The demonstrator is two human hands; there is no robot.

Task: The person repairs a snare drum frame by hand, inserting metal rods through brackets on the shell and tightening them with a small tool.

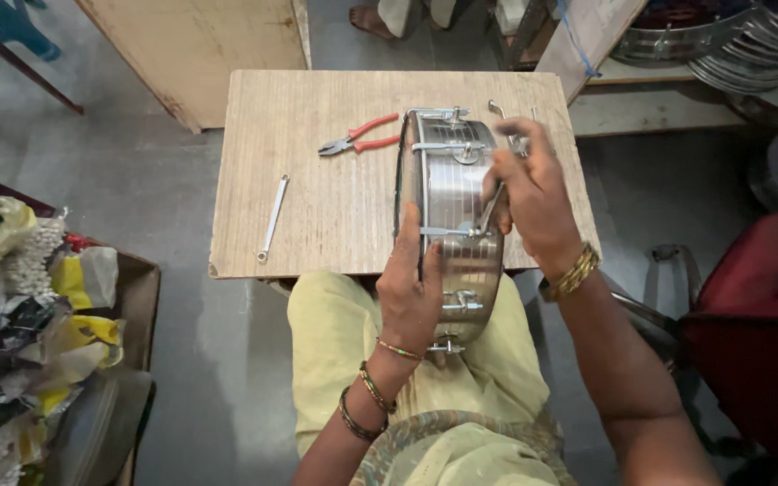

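The steel drum (454, 225) stands on its edge between lap and table, long axis from 12 to 6 o'clock, left hand (410, 288) grasping its rim, right hand (529, 202) at 3 o'clock pinching a tension rod (488, 216).

The right hand (533, 193) hides the drum's (456, 225) far rim.

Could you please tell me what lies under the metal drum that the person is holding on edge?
The drum stands on edge, its far part over the wooden table, its near part over the lap. The left hand and right hand steady it. Its contact spot is hidden.
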